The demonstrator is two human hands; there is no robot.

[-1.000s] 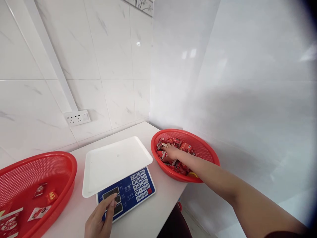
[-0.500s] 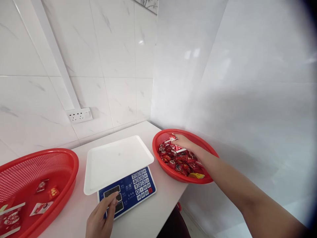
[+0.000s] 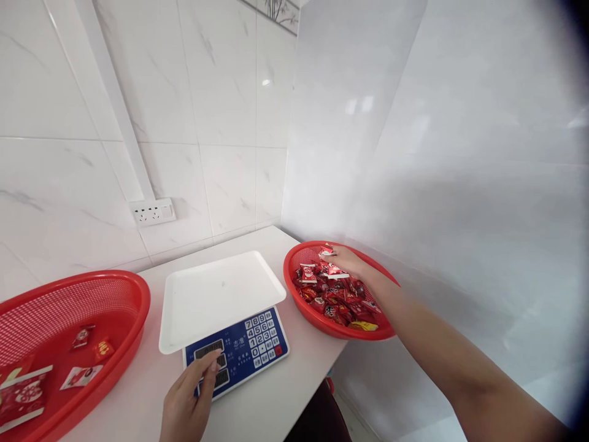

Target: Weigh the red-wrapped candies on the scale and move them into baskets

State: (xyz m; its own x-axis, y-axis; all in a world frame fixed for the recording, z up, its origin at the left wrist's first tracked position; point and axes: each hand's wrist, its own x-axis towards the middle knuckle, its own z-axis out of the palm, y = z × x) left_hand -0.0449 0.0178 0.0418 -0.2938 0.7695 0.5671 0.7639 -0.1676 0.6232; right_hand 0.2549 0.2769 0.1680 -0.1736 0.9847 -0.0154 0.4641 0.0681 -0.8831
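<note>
Step in hand, my read: picking packets out of the right basket. My right hand (image 3: pixel 346 261) is inside the right basket (image 3: pixel 313 314), just right of the scale (image 3: pixel 248 363), fingers curled on a red-and-white packet (image 3: pixel 326 250). Second packet (image 3: pixel 338 272) shows under the hand; can't tell if it's in my grip or resting on the pile. Yellow packet (image 3: pixel 363 325) lies at the near end of the same pile.

My left hand (image 3: pixel 186 399) is at the scale's near left corner, thumb and forefinger drawn together over the display (image 3: pixel 208 348). Can't tell if they touch the panel or pinch anything.

Left of the scale, the left basket (image 3: pixel 144 301) has a few loose packets, incl. a larger packet (image 3: pixel 25 399).

Next move, I'd say, calls for a closed right grip and a lift clear of the rim without dragging neighbours along. Left hand should shift if the readout matters.

Hard to see: display partly behind my fingers, digits not readable. Right fingertips mostly masked by packets. Lower pile covered, no count possible. Left basket and its larger packet cut off at the left edge. Dark shape (image 3: pixel 322 417) below the worktop (image 3: pixel 280 368), right of the scale: unclear.
</note>
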